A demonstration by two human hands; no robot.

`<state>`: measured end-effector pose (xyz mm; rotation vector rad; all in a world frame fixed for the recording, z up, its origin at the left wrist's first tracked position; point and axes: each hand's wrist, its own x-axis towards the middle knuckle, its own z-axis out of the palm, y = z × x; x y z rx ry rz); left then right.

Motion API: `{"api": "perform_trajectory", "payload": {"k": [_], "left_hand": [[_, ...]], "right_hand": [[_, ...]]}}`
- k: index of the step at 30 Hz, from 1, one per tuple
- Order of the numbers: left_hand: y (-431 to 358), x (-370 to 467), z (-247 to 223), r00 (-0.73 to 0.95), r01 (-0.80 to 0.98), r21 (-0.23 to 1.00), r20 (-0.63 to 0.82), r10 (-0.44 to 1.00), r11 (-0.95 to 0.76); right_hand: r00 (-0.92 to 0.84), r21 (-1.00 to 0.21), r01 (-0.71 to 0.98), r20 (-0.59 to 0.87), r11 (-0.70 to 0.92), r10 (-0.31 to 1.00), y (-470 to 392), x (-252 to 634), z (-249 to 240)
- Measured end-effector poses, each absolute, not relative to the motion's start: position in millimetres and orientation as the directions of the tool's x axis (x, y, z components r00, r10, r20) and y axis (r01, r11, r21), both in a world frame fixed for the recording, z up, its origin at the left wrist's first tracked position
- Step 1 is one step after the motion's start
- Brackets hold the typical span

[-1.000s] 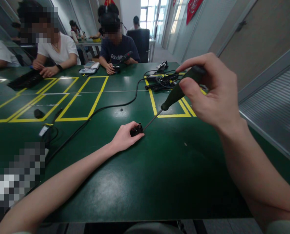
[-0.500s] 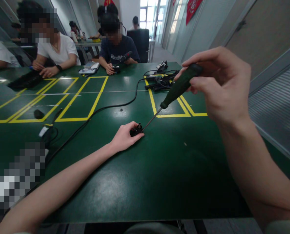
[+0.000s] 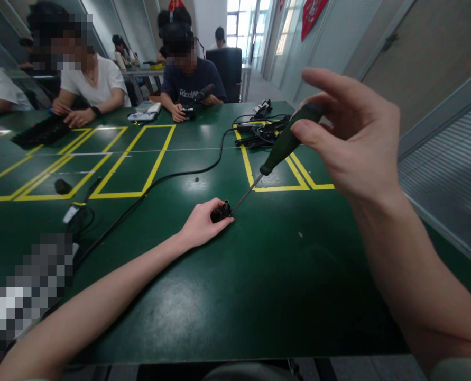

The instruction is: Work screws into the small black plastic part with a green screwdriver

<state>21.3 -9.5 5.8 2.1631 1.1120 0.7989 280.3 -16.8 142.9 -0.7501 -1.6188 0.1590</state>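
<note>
My left hand (image 3: pixel 201 224) rests on the green table (image 3: pixel 259 275) and pinches a small black part (image 3: pixel 220 212) against it. A screwdriver (image 3: pixel 277 153) with a dark green handle slants down from the upper right, its thin metal tip touching the top of that part. My right hand (image 3: pixel 350 143) holds the handle's upper end between thumb and fingers, with the index finger stretched out above it.
A black cable (image 3: pixel 172 177) runs across the table over yellow taped rectangles (image 3: pixel 136 159). A heap of black cables and devices (image 3: pixel 262 132) lies behind the screwdriver. Two people (image 3: pixel 187 79) sit at the far side, one with a tool. A small black object (image 3: pixel 63 186) lies at the left.
My right hand's fingers have shifted around the screwdriver handle, the index finger now lifted off and extended. The left hand and the black part have stayed put.
</note>
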Motion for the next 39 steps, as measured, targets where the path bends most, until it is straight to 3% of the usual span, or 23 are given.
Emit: {"api": "perform_trajectory", "payload": {"k": [7, 16, 26, 39], "left_hand": [[-10.4, 21.5, 7.7, 0.480, 0.505, 0.713, 0.236, 0.845, -0.486], [-9.5, 21.3, 5.7, 0.476, 0.519, 0.700, 0.240, 0.846, -0.490], [-9.4, 20.9, 7.7, 0.483, 0.511, 0.711, 0.227, 0.846, -0.483], [-8.7, 20.5, 4.8, 0.480, 0.511, 0.705, 0.240, 0.844, -0.491]], "right_hand": [[-0.117, -0.573, 0.150, 0.799, 0.806, 0.590, -21.7, 278.3, 148.6], [-0.121, -0.444, 0.271, 0.864, 0.854, 0.488, -16.0, 283.3, 144.3], [-0.063, -0.567, 0.161, 0.811, 0.807, 0.582, -22.9, 275.2, 147.9], [-0.142, -0.506, 0.245, 0.825, 0.827, 0.547, -27.5, 275.9, 149.2]]}}
